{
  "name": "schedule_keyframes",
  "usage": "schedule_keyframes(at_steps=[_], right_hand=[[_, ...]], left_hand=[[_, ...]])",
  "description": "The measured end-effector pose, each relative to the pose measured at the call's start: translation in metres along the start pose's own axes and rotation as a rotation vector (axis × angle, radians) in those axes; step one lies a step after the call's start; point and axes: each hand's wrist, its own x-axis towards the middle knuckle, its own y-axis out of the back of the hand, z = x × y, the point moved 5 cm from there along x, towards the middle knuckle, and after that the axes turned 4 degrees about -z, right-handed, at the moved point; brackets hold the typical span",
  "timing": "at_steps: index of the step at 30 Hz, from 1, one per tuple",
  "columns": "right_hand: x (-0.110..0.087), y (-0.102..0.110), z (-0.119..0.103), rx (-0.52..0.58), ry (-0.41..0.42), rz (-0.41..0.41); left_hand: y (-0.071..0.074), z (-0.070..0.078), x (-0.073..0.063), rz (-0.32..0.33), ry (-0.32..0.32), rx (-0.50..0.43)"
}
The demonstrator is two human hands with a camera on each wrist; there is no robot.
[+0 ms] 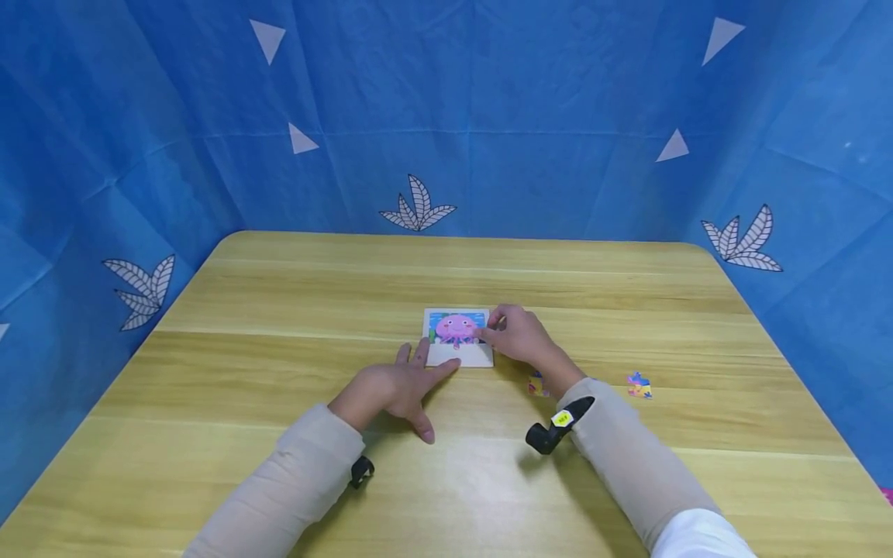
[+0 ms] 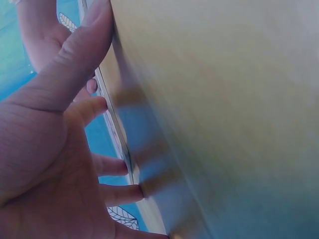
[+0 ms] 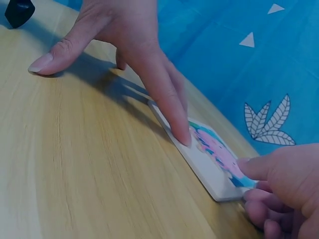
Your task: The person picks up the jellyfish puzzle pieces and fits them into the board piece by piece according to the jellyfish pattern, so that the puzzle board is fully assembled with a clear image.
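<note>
A small white-framed jigsaw puzzle board lies on the table, its upper part filled with a pink jellyfish picture and its lower strip bare white. My left hand spreads its fingers at the board's front left, the index fingertip resting on the white strip. At the right edge, my right hand has its thumb over the picture's corner and its other fingers curled beside the frame, pinching the board there. In the left wrist view, the left hand's fingertips reach down to the tabletop and board.
Two loose puzzle pieces lie right of the board: one piece beside the right forearm, another piece farther right. Both wrists wear black cameras, the right camera standing out over the wooden table. Blue cloth hangs around the table.
</note>
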Motion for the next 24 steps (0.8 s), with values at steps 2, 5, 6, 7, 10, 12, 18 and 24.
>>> schedule_keyframes(at_steps=[2,5,6,7,10,12,18,24], right_hand=[[-0.002,0.003,0.003,-0.001,0.007,-0.011],[-0.006,0.006,0.006,-0.009,0.025,-0.026],[-0.007,0.007,0.007,-0.01,0.032,-0.031],[-0.008,0.009,0.009,-0.011,0.038,-0.038],[-0.014,0.012,0.014,0.002,0.048,-0.063],[-0.018,0.014,0.017,0.004,0.048,-0.079],[-0.03,0.022,0.026,0.01,0.038,-0.107],[-0.042,0.029,0.035,-0.015,0.082,-0.139]], left_hand=[[0.0,0.0,0.0,0.004,-0.001,-0.001],[0.0,0.0,0.001,0.004,0.002,-0.006],[0.0,0.0,0.001,0.003,0.004,-0.007],[0.0,0.0,0.001,0.003,0.005,-0.009],[0.0,0.0,0.001,0.0,0.007,-0.014],[0.0,0.0,0.001,0.001,0.007,-0.013],[0.001,0.001,0.001,0.005,0.005,-0.008],[0.0,0.0,0.0,0.002,0.003,-0.013]])
